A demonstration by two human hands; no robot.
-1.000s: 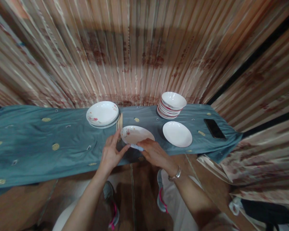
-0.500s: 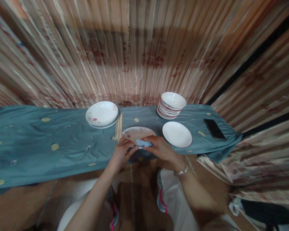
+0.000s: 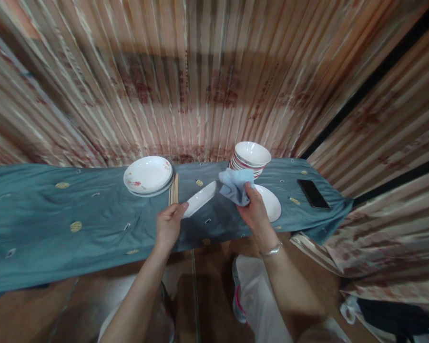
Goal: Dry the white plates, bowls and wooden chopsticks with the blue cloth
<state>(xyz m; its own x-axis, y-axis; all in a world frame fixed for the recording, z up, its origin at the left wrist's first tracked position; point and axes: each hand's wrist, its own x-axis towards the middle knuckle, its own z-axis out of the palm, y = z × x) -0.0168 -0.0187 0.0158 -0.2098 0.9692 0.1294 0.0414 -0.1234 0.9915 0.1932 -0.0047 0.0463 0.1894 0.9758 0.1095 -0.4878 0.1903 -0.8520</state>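
My left hand (image 3: 169,224) grips the near end of a white plate (image 3: 200,198), which is tilted steeply so that it shows as a narrow shape above the cloth. In my right hand (image 3: 253,209) is a light blue cloth (image 3: 236,185), hanging apart from the plate. Behind and below the cloth are a stack of white bowls with red bands (image 3: 253,155) and a second white plate (image 3: 270,204), partly covered by my right hand. Wooden chopsticks (image 3: 173,188) lie just left of the held plate, beside a stack of flower-patterned plates (image 3: 148,174).
A long table carries a blue-green tablecloth (image 3: 103,224) with yellow pineapple prints. At its right end lies a black phone (image 3: 313,194). Pleated curtains (image 3: 200,85) hang behind and to the right.
My hands have moved apart. The plate went from facing up to steeply tilted, in my left hand alone. My right hand carried the cloth off it, up and right.
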